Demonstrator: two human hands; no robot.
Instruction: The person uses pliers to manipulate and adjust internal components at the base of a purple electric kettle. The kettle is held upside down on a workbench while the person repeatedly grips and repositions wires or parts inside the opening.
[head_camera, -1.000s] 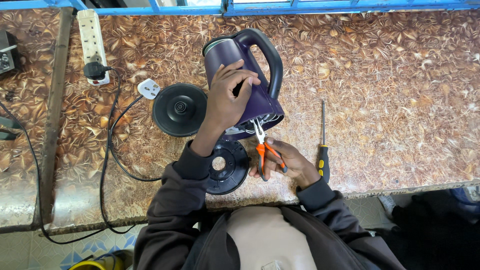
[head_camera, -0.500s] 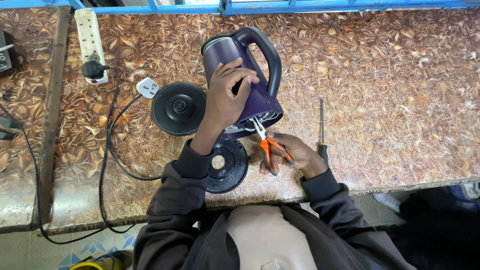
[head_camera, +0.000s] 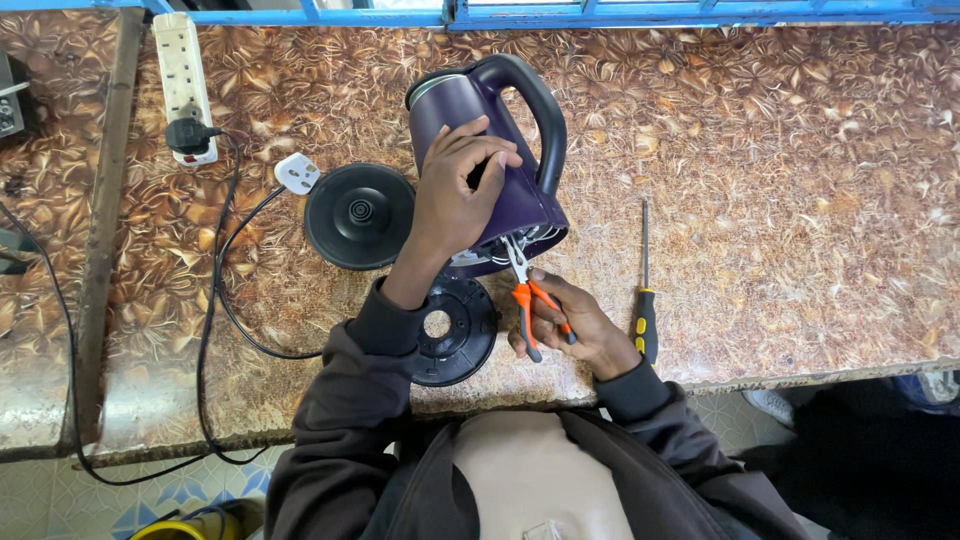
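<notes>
Near the middle of the counter (head_camera: 800, 200), a purple electric kettle (head_camera: 520, 195) is laid on its side, its open underside turned toward the front edge. It is steadied by the left hand (head_camera: 455, 195), whose fingers are wrapped over its body. Orange-handled pliers (head_camera: 528, 300) are gripped in the closed right hand (head_camera: 572, 330), their tips pushed among the wiring at the kettle's base. A black bottom cover (head_camera: 450, 330) lies just beside the front edge, a round power base (head_camera: 358, 215) to the left, a screwdriver (head_camera: 646, 290) to the right.
</notes>
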